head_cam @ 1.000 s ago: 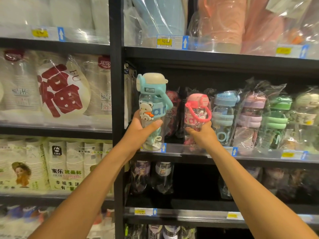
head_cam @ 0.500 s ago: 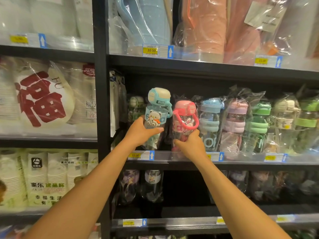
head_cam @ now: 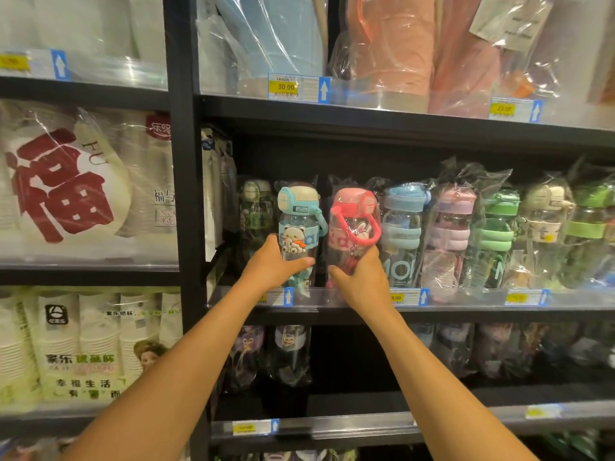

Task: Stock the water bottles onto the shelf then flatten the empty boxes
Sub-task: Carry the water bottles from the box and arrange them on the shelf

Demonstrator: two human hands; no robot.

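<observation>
On shelf [head_cam: 466, 313], front left, next to row of wrapped bottles [head_cam: 449, 227]: teal bottle [head_cam: 297, 224] and pink bottle [head_cam: 351, 227] upright, side by side. Held low in curled grips: teal in left hand [head_cam: 273, 266], pink in right hand [head_cam: 362, 279]. Bases probably on shelf, hidden by hands.

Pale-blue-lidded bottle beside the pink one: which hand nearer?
Right. Right hand holds the pink bottle adjoining the pale-blue-lidded bottle; left hand holds the teal bottle, farther left.
</observation>
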